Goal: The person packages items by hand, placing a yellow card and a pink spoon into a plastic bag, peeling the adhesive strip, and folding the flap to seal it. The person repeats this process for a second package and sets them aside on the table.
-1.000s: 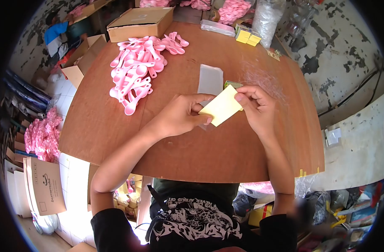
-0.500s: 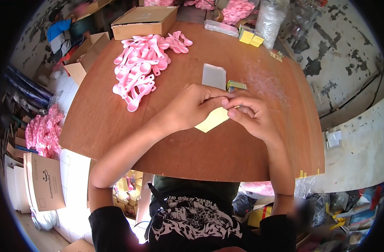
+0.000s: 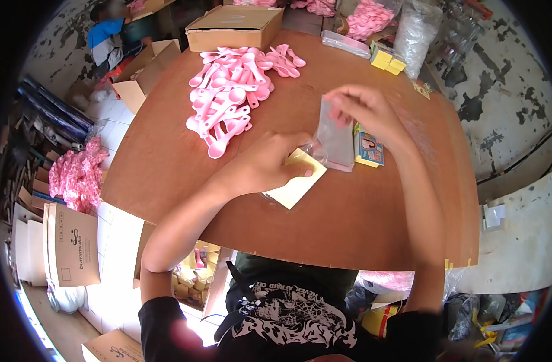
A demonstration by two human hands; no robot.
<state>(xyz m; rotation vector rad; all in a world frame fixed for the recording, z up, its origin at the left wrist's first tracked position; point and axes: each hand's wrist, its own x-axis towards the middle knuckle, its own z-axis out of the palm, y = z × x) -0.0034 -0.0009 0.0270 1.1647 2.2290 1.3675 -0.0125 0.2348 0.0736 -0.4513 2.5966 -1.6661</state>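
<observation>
My left hand [image 3: 267, 163] grips a pale yellow card [image 3: 295, 184] in a clear plastic wrapper, with the thumb lying across its face. Up and to the right, my right hand [image 3: 366, 111] has its fingers bent at the top edge of a stack of clear plastic sleeves [image 3: 337, 145]; whether the fingertips pinch a sleeve is hard to see. Just right of the sleeves lies a small stack of blue and yellow printed cards [image 3: 369, 148]. A heap of pink spoons [image 3: 227, 90] rests left of both hands.
A cardboard box [image 3: 233, 29] stands at the table's far edge. Yellow boxes [image 3: 387, 59], a pack of clear sleeves [image 3: 346, 43] and a clear plastic roll [image 3: 416, 39] are at the back right. Another person [image 3: 107, 39] is at the far left. Cartons [image 3: 73, 244] stand on the floor.
My hands have separated. The left hand keeps the yellow card, while the right has moved up to the clear sleeves. The camera view has shifted, uncovering the printed cards.
</observation>
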